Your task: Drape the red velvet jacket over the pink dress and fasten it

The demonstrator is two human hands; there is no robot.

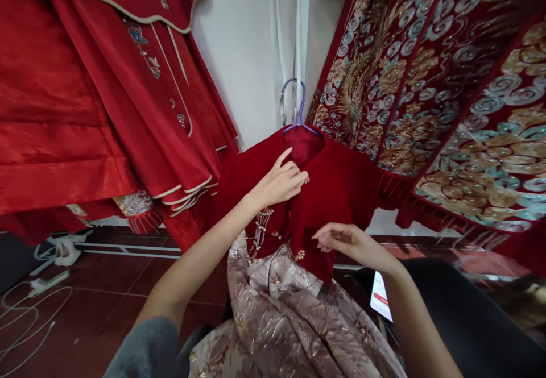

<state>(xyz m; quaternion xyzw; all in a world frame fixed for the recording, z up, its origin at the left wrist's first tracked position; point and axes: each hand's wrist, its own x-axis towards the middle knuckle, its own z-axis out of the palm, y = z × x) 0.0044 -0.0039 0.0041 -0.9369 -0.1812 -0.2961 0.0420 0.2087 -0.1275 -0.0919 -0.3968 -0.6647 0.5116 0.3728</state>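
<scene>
A short dark red velvet jacket [341, 187] hangs on a purple hanger [298, 111] against the white wall. My left hand [279, 182] pinches the jacket's front edge near the collar, by a small ornate button. My right hand [343, 240] grips the lower right front edge of the jacket, fingers curled round the cloth. A pearl tassel [260, 230] dangles from the jacket's left front. Below the jacket a beige and gold brocade skirt [281, 321] falls toward me.
Red satin embroidered robes [106, 94] hang at the left. Dark red garments with gold and teal embroidery [447, 82] hang at the right. White cables and a power strip [46, 281] lie on the reddish floor. A phone screen [380, 298] glows under my right forearm.
</scene>
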